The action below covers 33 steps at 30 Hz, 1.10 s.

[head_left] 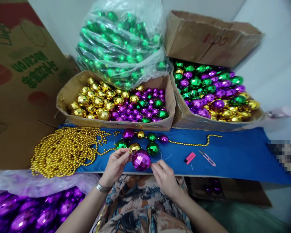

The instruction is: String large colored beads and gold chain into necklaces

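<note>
A large, shiny purple faceted ball is held up over the front edge of the blue-covered table. My left hand pinches at its upper left side, by a gold ball. On the other side, my right hand is closed with fingertips at the ball's right end; whether they also grip a thread cannot be made out. Just behind lie a green ball and a row of smaller purple, gold and green balls, joined to a gold bead chain. A thin clear thread shows right of the purple ball.
A heap of gold bead chain lies at left. Thread snips and a pink block lie right. Behind stand a box of loose balls, another box and a bag of green balls. Purple balls fill a bag lower left.
</note>
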Available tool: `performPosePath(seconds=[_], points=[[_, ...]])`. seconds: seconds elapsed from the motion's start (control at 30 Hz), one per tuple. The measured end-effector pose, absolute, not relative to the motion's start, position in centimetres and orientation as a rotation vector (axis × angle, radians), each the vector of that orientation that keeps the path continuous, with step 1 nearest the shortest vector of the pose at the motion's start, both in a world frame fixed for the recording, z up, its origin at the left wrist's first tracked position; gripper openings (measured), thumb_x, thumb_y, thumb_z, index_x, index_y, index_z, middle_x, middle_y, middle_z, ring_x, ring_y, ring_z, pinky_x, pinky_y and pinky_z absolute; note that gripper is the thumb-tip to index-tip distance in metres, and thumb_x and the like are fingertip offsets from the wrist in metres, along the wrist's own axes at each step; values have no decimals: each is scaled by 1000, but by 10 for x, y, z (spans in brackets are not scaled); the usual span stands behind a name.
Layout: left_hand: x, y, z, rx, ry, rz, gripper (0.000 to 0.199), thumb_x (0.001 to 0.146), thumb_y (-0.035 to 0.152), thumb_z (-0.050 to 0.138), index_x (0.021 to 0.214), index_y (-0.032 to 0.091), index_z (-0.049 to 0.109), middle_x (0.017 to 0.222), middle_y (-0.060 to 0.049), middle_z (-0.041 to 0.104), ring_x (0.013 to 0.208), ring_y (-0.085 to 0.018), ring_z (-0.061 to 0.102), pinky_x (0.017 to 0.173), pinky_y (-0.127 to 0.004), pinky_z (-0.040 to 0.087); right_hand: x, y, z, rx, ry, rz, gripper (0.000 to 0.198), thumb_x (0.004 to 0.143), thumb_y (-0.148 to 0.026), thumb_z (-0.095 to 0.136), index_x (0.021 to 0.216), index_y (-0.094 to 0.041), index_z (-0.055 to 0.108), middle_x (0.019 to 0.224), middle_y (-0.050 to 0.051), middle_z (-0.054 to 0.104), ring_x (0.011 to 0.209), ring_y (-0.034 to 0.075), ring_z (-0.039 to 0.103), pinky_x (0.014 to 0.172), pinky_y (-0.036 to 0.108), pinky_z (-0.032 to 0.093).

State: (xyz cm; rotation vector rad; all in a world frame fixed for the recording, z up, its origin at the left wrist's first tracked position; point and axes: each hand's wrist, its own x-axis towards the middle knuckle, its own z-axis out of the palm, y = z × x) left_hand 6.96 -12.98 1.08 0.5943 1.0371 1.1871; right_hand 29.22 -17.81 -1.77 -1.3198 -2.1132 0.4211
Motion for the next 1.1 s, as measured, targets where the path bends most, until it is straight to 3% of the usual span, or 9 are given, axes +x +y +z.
performPosePath(seconds=[0.23, 0.43, 0.53, 0.7, 0.9, 1.0, 1.1], points=[[116, -135, 4, 1066, 1100, 1040, 14, 75, 29, 74, 84, 19, 74, 79, -5, 69, 69, -15, 60, 65, -25, 48, 337, -178, -43, -1404, -1921, 550, 16, 93, -16, 43, 102, -18, 56, 88, 6, 61, 83, 17, 61, 73, 28, 51], [154, -125, -19, 1594, 984, 990, 14, 82, 31, 65, 90, 25, 75, 91, -8, 72, 89, -24, 63, 82, -36, 48, 368, -172, -80, -1654, -2040, 509, 43, 81, -5, 44, 122, -17, 53, 108, 10, 64, 95, 20, 65, 79, 32, 55], [157, -117, -12, 1673, 961, 983, 15, 82, 29, 65, 93, 27, 75, 86, -7, 72, 84, -23, 62, 81, -36, 47, 372, -168, -63, -1705, -2015, 477, 41, 87, -7, 42, 125, -17, 53, 109, 10, 64, 95, 19, 66, 81, 30, 55], [162, -102, 26, 1545, 950, 991, 13, 76, 25, 72, 88, 26, 77, 82, -6, 72, 79, -23, 61, 80, -33, 45, 357, -156, -14, -1430, -1902, 609, 31, 97, -21, 42, 126, -19, 53, 115, 9, 63, 109, 18, 60, 94, 31, 50], [173, -96, 37, 1412, 952, 1005, 14, 74, 25, 73, 88, 24, 76, 87, -5, 72, 82, -22, 63, 81, -32, 47, 354, -145, -21, -1358, -1946, 599, 26, 99, -25, 39, 102, -18, 64, 91, 6, 68, 84, 16, 65, 79, 27, 52], [178, -102, 16, 1398, 966, 992, 23, 80, 25, 67, 103, 24, 73, 99, -7, 71, 88, -23, 65, 81, -33, 49, 364, -144, -30, -1470, -1881, 570, 27, 100, -27, 37, 102, -19, 63, 83, 5, 67, 75, 15, 65, 69, 24, 51], [187, -109, -11, 1606, 881, 908, 37, 82, 22, 62, 119, 25, 65, 113, -9, 67, 101, -25, 62, 92, -39, 47, 367, -144, -27, -1552, -1732, 676, 29, 100, -32, 35, 102, -19, 61, 66, 0, 60, 57, 12, 59, 54, 22, 45]])
